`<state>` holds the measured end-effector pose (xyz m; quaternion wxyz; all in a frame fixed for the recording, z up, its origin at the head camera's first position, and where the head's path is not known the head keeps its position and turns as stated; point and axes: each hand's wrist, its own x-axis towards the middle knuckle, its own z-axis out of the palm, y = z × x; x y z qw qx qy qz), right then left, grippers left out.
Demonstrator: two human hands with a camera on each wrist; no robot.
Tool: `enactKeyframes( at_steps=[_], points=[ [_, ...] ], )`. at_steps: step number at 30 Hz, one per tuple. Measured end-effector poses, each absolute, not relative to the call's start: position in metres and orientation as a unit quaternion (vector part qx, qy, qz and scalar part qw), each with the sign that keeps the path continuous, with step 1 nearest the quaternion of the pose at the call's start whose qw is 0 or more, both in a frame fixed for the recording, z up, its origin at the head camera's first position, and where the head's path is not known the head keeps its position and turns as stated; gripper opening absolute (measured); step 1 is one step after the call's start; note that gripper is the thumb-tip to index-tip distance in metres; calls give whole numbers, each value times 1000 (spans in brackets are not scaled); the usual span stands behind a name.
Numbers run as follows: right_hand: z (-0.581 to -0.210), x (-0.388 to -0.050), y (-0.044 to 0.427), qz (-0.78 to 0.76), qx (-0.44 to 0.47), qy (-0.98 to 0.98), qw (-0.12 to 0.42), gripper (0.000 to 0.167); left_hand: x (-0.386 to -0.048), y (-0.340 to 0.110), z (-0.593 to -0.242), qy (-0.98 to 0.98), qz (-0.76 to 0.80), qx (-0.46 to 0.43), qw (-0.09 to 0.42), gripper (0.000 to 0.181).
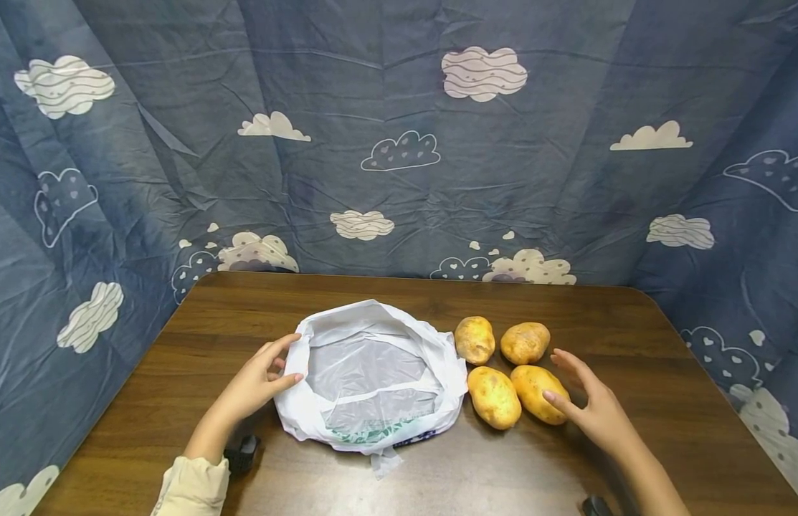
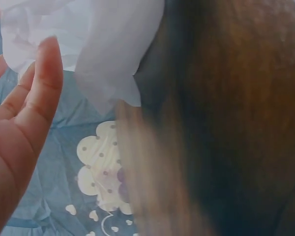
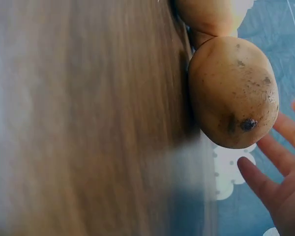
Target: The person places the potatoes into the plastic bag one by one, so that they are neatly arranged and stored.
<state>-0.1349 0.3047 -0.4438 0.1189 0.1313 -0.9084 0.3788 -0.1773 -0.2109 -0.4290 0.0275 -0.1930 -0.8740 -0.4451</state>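
A white plastic bag [image 1: 379, 387] lies on the table with its mouth spread wide, green print showing along its near side. My left hand [image 1: 259, 380] is at the bag's left rim, thumb and forefinger apart and fingertips at the plastic. In the left wrist view the fingers of that hand [image 2: 27, 108] look extended beside the bag [image 2: 113, 44]. Several potatoes sit close together right of the bag; the nearest to my right hand [image 1: 592, 405] is the front right potato [image 1: 540, 394]. The right fingers are spread around its right side, holding nothing. The right wrist view shows that potato [image 3: 236, 93] close by.
Besides it are a front left potato [image 1: 494, 398], a back left potato [image 1: 475, 340] next to the bag's rim, and a back right potato [image 1: 525, 342]. The brown wooden table [image 1: 637, 358] ends at a blue cloud-patterned curtain [image 1: 399, 201].
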Motion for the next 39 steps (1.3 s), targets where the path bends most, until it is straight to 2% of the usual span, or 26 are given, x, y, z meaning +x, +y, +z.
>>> enactKeyframes(
  at_steps=[12, 19, 31, 39],
  points=[
    [-456, -129, 303, 393, 117, -907, 99, 60, -175, -214, -438, -849, -496, -184, -1, 59],
    [-462, -128, 302, 438, 108, -889, 79, 64, -175, -215, -443, -820, -544, -178, -15, 58],
    [-466, -129, 300, 430, 104, -889, 115, 62, -175, -216, -444, -808, -561, -178, -28, 56],
    [-465, -128, 300, 449, 95, -881, 117, 61, -174, -218, -443, -813, -557, -169, -29, 56]
  ],
)
